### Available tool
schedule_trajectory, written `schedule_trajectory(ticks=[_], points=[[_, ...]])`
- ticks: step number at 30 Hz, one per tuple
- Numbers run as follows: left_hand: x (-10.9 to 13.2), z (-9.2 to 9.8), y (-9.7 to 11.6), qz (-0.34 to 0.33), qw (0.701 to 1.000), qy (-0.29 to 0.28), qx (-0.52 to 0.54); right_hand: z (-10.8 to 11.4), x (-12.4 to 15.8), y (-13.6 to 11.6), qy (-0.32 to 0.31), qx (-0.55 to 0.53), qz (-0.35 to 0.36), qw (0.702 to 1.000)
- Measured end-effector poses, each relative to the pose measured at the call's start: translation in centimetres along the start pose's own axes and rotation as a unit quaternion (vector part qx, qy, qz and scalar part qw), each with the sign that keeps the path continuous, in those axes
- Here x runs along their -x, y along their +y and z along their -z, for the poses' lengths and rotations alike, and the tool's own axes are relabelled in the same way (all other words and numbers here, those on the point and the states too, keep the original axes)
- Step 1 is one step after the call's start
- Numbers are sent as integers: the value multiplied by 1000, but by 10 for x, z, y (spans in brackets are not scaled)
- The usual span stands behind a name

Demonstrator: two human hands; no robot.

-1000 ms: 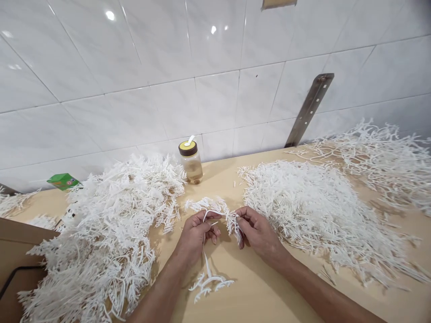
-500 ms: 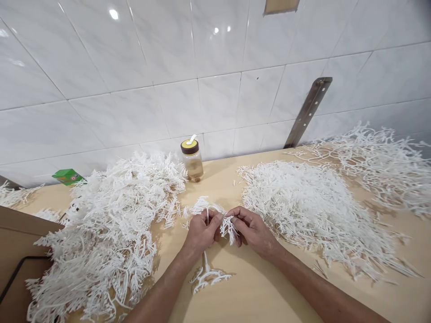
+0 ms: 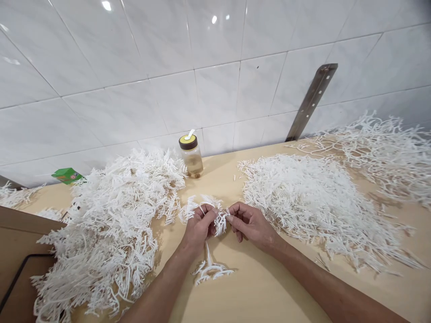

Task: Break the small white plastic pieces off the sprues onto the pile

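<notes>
- The left hand pinches a white branched sprig at frame centre, its fingers closed round the thin stem; the right hand grips the sprig's feathery tips from the other side, fingers curled shut.
- The sprig looks like light, springy plastic: thin twigs that bend easily and probably snap if twisted hard. The stem is the surest hold; the tips snag on each other.
- One stem tail hangs below the left hand onto the bench.
- Two hands, one sprig in hand.
- Three big heaps of like pieces: left heap, middle heap, far-right heap; pieces beyond counting.
- One jar with a brown lid stands upper centre by the tiled wall.
- One green box at left, one metal bracket leaning upper right.
</notes>
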State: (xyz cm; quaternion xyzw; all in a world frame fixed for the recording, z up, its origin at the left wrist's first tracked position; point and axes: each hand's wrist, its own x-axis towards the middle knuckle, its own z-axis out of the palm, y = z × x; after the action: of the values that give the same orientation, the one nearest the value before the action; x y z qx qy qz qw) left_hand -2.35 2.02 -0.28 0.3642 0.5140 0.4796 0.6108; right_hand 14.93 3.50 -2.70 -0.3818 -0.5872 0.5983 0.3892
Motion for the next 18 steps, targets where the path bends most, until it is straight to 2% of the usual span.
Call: schedule_trajectory(ticks=[8,12,18], points=[[1,-1,-4,-34,999,-7,-33,-1,1,-7,1,13,11,1000],[-1,4,-5,-24,998,-37,-49,-3,0,-2,25,8,4,1000],[-3,9,-3,23,992,-96,-77,-4,-1,4,46,10,13,999]])
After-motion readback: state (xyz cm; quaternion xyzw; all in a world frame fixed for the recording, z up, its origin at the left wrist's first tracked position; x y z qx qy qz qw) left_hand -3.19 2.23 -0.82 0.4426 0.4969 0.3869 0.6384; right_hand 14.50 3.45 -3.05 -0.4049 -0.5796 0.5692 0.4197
